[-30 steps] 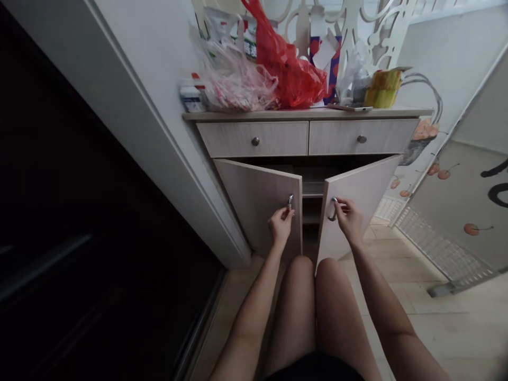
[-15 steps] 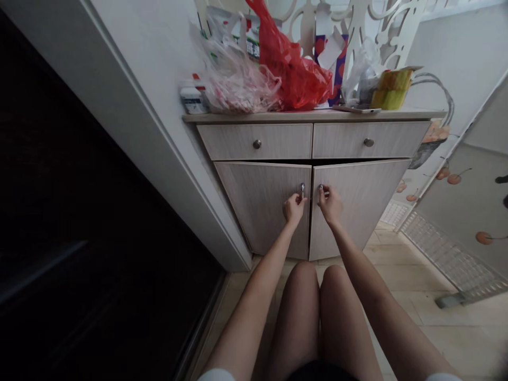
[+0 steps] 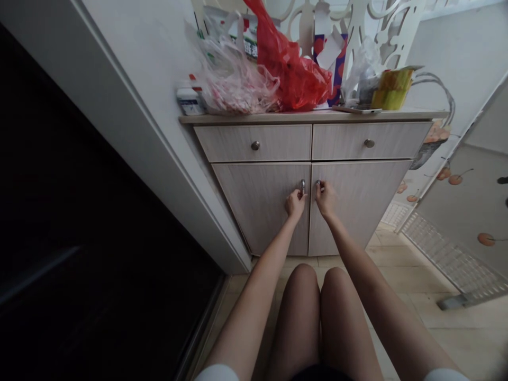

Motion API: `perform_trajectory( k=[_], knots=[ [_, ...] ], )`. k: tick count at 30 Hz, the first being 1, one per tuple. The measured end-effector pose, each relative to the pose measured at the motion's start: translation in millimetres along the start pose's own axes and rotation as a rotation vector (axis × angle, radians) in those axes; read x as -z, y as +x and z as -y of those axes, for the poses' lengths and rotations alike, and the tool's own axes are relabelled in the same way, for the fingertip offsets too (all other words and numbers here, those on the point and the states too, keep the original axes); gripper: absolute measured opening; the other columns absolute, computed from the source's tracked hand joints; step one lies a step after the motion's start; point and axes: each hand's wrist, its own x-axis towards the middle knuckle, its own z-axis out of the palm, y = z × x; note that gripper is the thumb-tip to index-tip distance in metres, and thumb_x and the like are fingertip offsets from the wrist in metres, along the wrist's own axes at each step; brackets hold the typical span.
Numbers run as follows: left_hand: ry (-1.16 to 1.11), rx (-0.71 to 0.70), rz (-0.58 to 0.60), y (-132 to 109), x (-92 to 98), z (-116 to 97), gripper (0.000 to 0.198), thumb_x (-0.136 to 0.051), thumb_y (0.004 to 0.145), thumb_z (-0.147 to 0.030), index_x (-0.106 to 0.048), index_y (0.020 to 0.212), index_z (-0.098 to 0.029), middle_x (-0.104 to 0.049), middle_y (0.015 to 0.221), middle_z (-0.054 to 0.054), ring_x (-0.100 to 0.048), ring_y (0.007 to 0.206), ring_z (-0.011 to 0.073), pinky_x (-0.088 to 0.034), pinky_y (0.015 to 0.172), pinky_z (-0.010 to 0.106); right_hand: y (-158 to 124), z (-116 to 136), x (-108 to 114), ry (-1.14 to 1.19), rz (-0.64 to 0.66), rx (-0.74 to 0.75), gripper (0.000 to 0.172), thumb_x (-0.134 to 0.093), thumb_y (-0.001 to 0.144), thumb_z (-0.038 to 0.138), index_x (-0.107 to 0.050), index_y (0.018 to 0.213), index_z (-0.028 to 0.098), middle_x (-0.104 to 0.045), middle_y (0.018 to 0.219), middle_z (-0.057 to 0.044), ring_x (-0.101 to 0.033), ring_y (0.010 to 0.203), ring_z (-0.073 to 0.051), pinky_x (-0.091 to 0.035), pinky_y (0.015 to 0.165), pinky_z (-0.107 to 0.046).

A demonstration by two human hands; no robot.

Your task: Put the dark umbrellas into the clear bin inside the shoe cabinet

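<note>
A pale wood-grain cabinet stands in front of me with its left door [image 3: 257,206] and right door [image 3: 357,201] flush in the frame. My left hand [image 3: 296,203] is closed on the lower part of the left door's metal handle [image 3: 303,184]. With fingers pinched, my right hand [image 3: 325,198] grips the right door's handle [image 3: 318,183], which is mostly covered by the fingertips. Above the doors are a left drawer [image 3: 283,143] and a right drawer [image 3: 341,142], both closed, each with a round knob.
On the cabinet top [image 3: 305,117] lie a red plastic bag [image 3: 297,74], a clear plastic bag [image 3: 242,84], a white bottle [image 3: 189,101], a yellow container [image 3: 392,89] and a flat phone-like object [image 3: 357,109]. A dark door [image 3: 99,238] is at left, a cherry-patterned panel [image 3: 468,196] at right.
Both cabinet doors have swung inward, and the dark gap along their top edges has closed. My hands moved forward with the handles, still gripping them.
</note>
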Motion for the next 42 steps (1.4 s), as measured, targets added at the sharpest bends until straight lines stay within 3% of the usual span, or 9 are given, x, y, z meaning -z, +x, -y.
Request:
perform_trajectory(
  k=[16, 24, 28, 31, 33, 35, 38, 42],
  knots=[
    [0.03, -0.009, 0.01, 17, -6.2, 0, 0.015, -0.066, 0.09, -0.031, -0.071, 0.097, -0.02, -0.076, 0.102, 0.01, -0.069, 0.092, 0.0207, -0.042, 0.076, 0.027, 15, 3, -14, -0.058, 0.007, -0.059, 0.041, -0.033, 0.103, 0.041, -0.064, 0.113, 0.017, -0.069, 0.105, -0.013, -0.062, 0.087, -0.021, -0.039, 0.073, -0.028],
    [0.095, 0.005, 0.04, 13, -8.1, -9, 0.018, -0.06, 0.092, -0.025, -0.068, 0.108, -0.019, -0.074, 0.107, 0.014, -0.069, 0.098, 0.0223, -0.045, 0.081, 0.029, 14, 15, -7, -0.082, 0.028, -0.119, 0.033, -0.041, 0.101, 0.036, -0.065, 0.115, 0.017, -0.07, 0.107, -0.013, -0.063, 0.09, -0.022, -0.041, 0.075, -0.03],
    [0.075, -0.011, 0.12, 16, -3.0, -15, 0.016, -0.06, 0.092, -0.023, -0.069, 0.103, -0.017, -0.074, 0.104, 0.014, -0.069, 0.095, 0.0213, -0.045, 0.079, 0.028, 22, 15, 8, -0.07, 0.088, -0.12, 0.028, -0.05, 0.097, 0.034, -0.067, 0.112, 0.017, -0.071, 0.106, -0.013, -0.063, 0.092, -0.023, -0.042, 0.077, -0.03],
    [-0.012, -0.039, 0.113, 17, 10.5, -15, 0.014, -0.063, 0.09, -0.028, -0.069, 0.091, -0.016, -0.073, 0.092, 0.011, -0.068, 0.087, 0.0197, -0.044, 0.074, 0.025, 28, 9, 28, 0.053, 0.12, -0.042, 0.031, -0.054, 0.093, 0.044, -0.068, 0.099, 0.018, -0.07, 0.095, -0.011, -0.062, 0.085, -0.021, -0.043, 0.072, -0.028],
    [-0.113, -0.025, 0.056, 14, 22.7, -15, 0.027, -0.058, 0.093, -0.038, -0.065, 0.077, -0.017, -0.069, 0.074, 0.007, -0.066, 0.074, 0.018, -0.042, 0.067, 0.025, 25, 5, 41, 0.226, 0.141, -0.059, 0.044, -0.052, 0.091, 0.06, -0.063, 0.079, 0.018, -0.064, 0.075, -0.006, -0.057, 0.07, -0.017, -0.04, 0.062, -0.025],
    [-0.256, 0.033, 0.021, 8, 34.5, -16, 0.05, -0.044, 0.096, -0.052, -0.056, 0.062, -0.019, -0.056, 0.055, 0.002, -0.058, 0.057, 0.0157, -0.038, 0.058, 0.024, 17, 4, 53, 0.457, 0.212, -0.199, 0.059, -0.044, 0.087, 0.076, -0.045, 0.062, 0.022, -0.046, 0.055, 0.001, -0.043, 0.053, -0.013, -0.031, 0.049, -0.023],
    [-0.529, 0.145, 0.101, -5, 46.5, -18, 0.068, -0.022, 0.094, -0.072, -0.038, 0.05, -0.022, -0.034, 0.042, -0.003, -0.038, 0.04, 0.0111, -0.028, 0.046, 0.022, -1, 7, 64, 0.77, 0.386, -0.454, 0.068, -0.028, 0.082, 0.089, -0.022, 0.058, 0.026, -0.022, 0.048, 0.008, -0.02, 0.041, -0.008, -0.016, 0.039, -0.023],
    [-0.735, 0.247, 0.235, -18, 48.7, -23, 0.073, -0.007, 0.084, -0.085, -0.027, 0.05, -0.024, -0.02, 0.042, -0.006, -0.019, 0.034, 0.0073, -0.015, 0.04, 0.022, -17, 15, 71, 0.866, 0.498, -0.564, 0.07, -0.017, 0.079, 0.094, -0.013, 0.059, 0.027, -0.014, 0.046, 0.01, -0.012, 0.038, -0.007, -0.01, 0.035, -0.023]
  ],
)
